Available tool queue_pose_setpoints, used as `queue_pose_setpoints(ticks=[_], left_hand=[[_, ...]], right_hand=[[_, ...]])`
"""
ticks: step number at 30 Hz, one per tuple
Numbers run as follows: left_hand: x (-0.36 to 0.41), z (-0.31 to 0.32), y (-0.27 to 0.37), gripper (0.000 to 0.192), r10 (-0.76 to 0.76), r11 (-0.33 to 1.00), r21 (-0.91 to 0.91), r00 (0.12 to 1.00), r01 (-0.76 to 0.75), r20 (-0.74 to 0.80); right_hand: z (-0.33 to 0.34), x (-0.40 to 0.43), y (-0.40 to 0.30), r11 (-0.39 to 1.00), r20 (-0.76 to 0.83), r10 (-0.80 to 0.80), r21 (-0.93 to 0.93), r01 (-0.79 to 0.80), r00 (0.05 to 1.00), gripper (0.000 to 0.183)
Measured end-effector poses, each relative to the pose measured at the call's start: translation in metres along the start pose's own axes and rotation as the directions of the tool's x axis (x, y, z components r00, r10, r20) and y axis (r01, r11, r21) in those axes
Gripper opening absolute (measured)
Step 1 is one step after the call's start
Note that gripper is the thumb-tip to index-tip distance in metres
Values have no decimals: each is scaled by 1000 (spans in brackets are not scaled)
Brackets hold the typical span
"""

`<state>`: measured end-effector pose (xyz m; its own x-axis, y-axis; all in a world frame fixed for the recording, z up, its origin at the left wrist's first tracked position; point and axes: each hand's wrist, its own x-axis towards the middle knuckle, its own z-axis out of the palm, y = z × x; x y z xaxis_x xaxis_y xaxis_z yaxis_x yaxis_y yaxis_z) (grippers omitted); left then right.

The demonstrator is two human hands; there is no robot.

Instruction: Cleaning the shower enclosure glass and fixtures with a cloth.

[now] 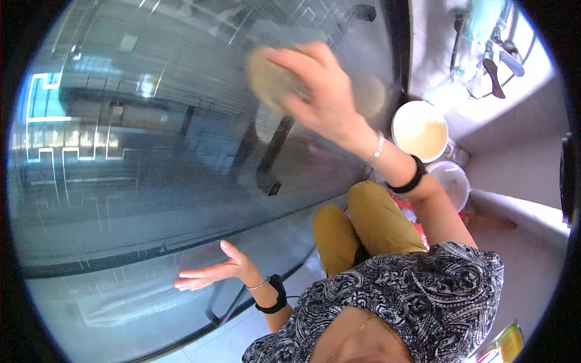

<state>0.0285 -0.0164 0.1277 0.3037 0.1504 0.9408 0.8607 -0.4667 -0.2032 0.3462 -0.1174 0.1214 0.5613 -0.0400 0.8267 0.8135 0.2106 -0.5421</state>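
My right hand (324, 90) grips a yellowish sponge or pad (268, 79), blurred by motion, against or just in front of a large glass panel (150, 218). Whether the pad touches the glass I cannot tell. Streaks and reflections cover the pane, and a dark angled handle or its reflection (270, 159) shows below the pad. Lower down, my left hand (218, 272) holds nothing; its fingers are spread beside the lower glass section (131, 304), under a dark horizontal rail (136, 256).
A round white bucket (420, 131) and a translucent tub (451, 186) stand at the right, near my knees. Dark-handled items (494, 75) are by the pale wall beyond. A colourful packet (506, 342) lies at lower right.
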Motion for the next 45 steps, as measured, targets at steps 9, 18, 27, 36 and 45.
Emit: queue_pose_setpoints(ticks=[9,18,27,36,45], left_hand=[[1,-5,4,93,40,998,56,999,-38,-36],[4,-1,2,88,73,995,73,993,-66,-95],[7,-6,2,87,66,996,61,995,-62,-72],[7,-8,10,86,52,997,62,997,-49,-52],[5,-7,2,85,77,996,56,991,-71,-113]], right_hand=[[25,-82,40,964,-224,-41,-266,-20,974,32],[1,-176,87,641,-262,677,-249,-726,688,58],[32,-18,-10,984,-179,-31,-179,-2,983,30],[-20,-186,168,426,-443,698,-374,-824,562,50],[21,3,-17,995,-88,8,-94,-16,996,34]])
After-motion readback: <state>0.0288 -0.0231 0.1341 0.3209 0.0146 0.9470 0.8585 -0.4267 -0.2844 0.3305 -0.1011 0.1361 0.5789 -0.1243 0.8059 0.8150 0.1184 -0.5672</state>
